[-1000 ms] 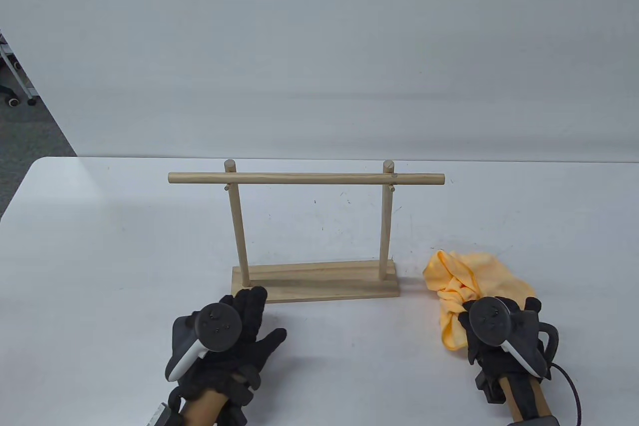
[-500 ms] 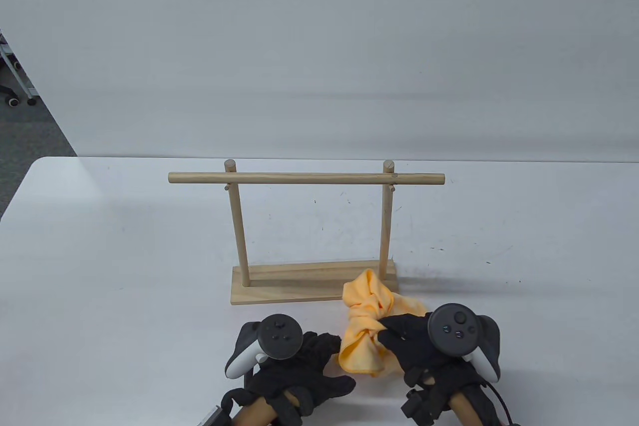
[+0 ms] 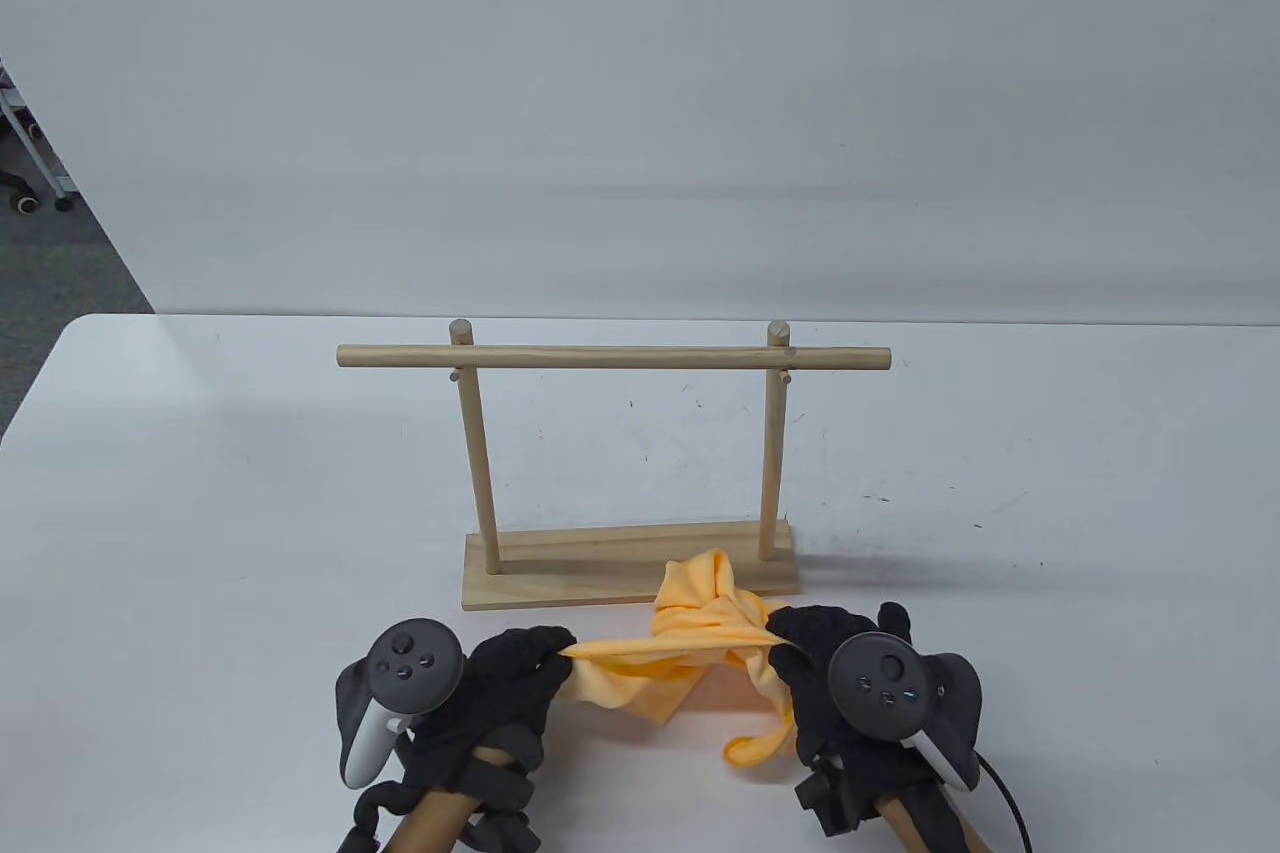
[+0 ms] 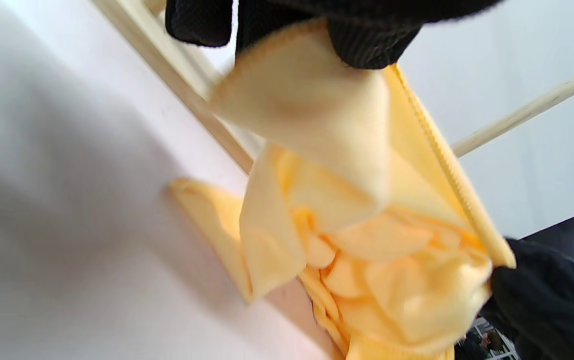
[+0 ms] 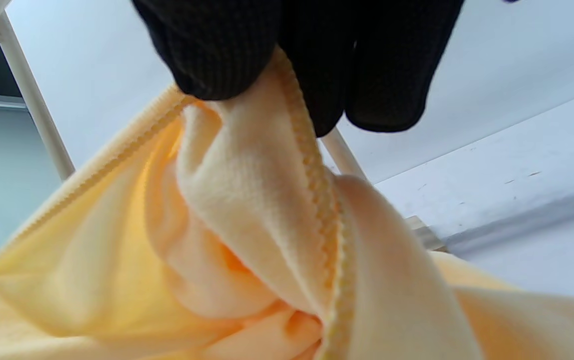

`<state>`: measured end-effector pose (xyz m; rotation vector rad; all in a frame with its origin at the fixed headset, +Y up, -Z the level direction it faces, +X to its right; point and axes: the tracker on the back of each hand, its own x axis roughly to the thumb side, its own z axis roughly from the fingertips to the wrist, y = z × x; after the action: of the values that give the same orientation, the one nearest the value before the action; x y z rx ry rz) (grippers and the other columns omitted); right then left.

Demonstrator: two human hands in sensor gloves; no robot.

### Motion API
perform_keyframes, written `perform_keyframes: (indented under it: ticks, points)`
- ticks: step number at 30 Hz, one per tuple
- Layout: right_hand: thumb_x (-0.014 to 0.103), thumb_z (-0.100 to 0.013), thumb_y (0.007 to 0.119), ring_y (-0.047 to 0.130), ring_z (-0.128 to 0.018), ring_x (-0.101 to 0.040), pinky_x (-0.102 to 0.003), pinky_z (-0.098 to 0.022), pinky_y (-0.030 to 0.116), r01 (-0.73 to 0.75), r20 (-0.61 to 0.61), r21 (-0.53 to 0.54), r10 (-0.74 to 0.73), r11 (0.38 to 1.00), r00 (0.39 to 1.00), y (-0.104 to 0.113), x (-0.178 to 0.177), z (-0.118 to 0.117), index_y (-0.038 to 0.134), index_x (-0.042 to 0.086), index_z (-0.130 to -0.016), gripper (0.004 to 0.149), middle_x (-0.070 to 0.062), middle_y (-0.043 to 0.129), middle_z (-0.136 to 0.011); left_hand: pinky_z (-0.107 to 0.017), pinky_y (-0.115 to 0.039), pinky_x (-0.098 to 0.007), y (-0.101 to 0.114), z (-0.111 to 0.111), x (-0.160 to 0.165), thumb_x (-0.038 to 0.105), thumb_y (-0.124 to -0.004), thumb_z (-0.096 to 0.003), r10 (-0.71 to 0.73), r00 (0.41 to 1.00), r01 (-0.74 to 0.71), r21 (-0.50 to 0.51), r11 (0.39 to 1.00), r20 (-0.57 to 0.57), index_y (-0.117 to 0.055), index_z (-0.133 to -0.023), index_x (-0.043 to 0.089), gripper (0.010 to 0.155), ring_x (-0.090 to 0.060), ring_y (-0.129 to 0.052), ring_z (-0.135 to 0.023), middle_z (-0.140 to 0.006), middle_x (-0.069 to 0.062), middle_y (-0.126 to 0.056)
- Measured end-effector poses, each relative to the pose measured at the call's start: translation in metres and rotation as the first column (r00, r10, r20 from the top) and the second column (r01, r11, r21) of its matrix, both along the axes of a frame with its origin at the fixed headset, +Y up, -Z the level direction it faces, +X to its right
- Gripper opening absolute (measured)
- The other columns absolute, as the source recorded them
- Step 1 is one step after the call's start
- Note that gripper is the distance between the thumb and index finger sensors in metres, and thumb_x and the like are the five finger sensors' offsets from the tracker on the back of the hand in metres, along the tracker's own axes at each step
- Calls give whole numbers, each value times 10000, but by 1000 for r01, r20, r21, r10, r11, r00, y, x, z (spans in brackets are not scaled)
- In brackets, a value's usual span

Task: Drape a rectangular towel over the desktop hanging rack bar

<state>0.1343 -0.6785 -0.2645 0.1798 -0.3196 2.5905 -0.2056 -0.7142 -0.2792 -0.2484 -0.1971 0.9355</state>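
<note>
While bunched, the yellow towel (image 3: 690, 653) hung just in front of the rack (image 3: 620, 453) base, stretched between both hands — left hand (image 3: 505, 683) pinched one hemmed edge, right hand (image 3: 830, 663) clamped the other end. Bar (image 3: 612, 357) bare; rack stood on the white surface (image 3: 200, 513).

Table view high, facing the rack (image 3: 620, 463), both wrist views close, tilted upward, sharing the towel (image 4: 367, 225)
</note>
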Motion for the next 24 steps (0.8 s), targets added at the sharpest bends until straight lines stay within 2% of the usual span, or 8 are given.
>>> perform_keyframes:
  ticks: [3,6,8,9,11,17,20,24]
  points:
    - [254,-382,791,943,-672,-392,-777,-590,446,-108,50,-4,108,994,993,1,-6,1,802,135,-748,385,-125,930,-726,-697,-227,-829,15,5,4,403,-702,-612,-5,1000,3,122,993,19,-674,-994,244,415,-444,-624,-1068,-1039,-106,-755]
    - [273,-386,798,905,-731,-393,-773,-597,432,-264,86,-48,268,963,960,-1,-11,0,772,154,-784,417,-116,900,-778,-714,-287,-815,19,7,9,414,-700,-616,16,998,-25,149,989,59,-669,-993,237,418,-416,-737,-987,-929,-85,-840]
    - [350,-375,813,770,-846,-456,-798,-592,359,-278,-2,-47,278,959,961,-2,-17,5,625,151,-912,602,-157,736,-951,-723,-362,-796,19,7,12,402,-707,-615,29,995,-45,171,984,97,-669,-996,234,419,-393,-788,-943,-866,-58,-873]
    - [380,-369,819,666,-902,-498,-812,-580,304,-240,-112,-26,235,971,965,0,-23,9,526,148,-968,706,-185,608,-1033,-725,-370,-792,20,7,13,391,-711,-614,39,992,-59,172,983,118,-668,-1001,236,419,-389,-787,-944,-862,-54,-873]
    - [405,-351,841,540,-957,-532,-821,-572,245,-138,-259,16,138,990,956,6,-38,15,416,146,-1009,826,-185,470,-1093,-723,-390,-789,21,8,17,378,-727,-607,48,988,-75,183,980,150,-685,-1000,242,418,-386,-794,-942,-854,-50,-884]
    - [462,-300,860,645,-927,-537,-815,-581,294,-146,-402,38,149,989,904,18,-98,8,431,129,-1006,891,-171,672,-1024,-720,-430,-781,21,10,27,393,-761,-599,154,940,-208,155,966,303,-721,-998,252,425,-379,-830,-920,-801,-43,-930]
    - [366,-309,891,876,-783,-418,-809,-581,371,-83,-409,40,92,996,908,18,-110,0,707,126,-890,655,-37,1026,-605,-719,-432,-781,19,11,21,465,-753,-587,205,932,-254,138,957,300,-739,-974,208,465,-395,-819,-925,-817,-70,-921]
    - [333,-355,854,931,-720,-385,-802,-577,421,82,-354,108,-39,991,934,29,-98,-9,893,190,-696,372,-23,1048,-509,-712,-318,-814,7,9,4,670,-755,-516,341,908,-365,63,929,241,-614,-1067,189,744,-476,-696,-984,-952,-140,-814]
